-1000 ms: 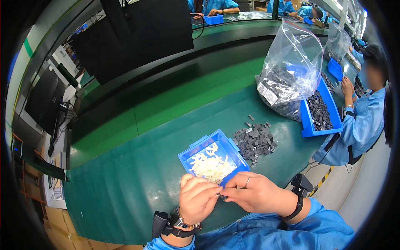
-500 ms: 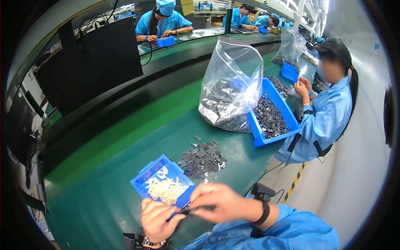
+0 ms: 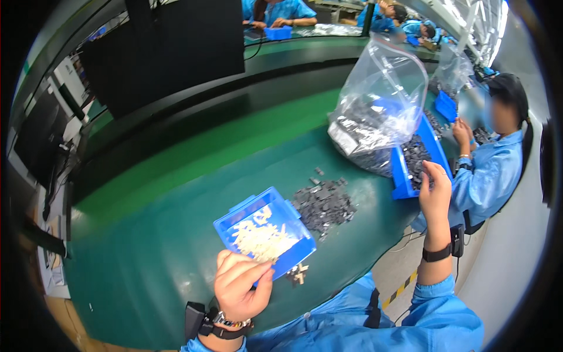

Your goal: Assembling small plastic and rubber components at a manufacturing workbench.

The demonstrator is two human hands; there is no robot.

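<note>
Hovering by small tray [image 3: 293, 259]: left hand [image 3: 241, 286], curled, hold unclear | right hand [image 3: 435, 190], parted, seemingly empty, by bin [image 3: 403, 189]

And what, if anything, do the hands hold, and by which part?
The left hand, by the tray, cannot be told: its curled grip could hide a small piece. The right hand, at the bin, looks open, with nothing visibly held.

White label [image 3: 343, 138] on clear bag [image 3: 381, 100] — print blurred, no readable text
</note>
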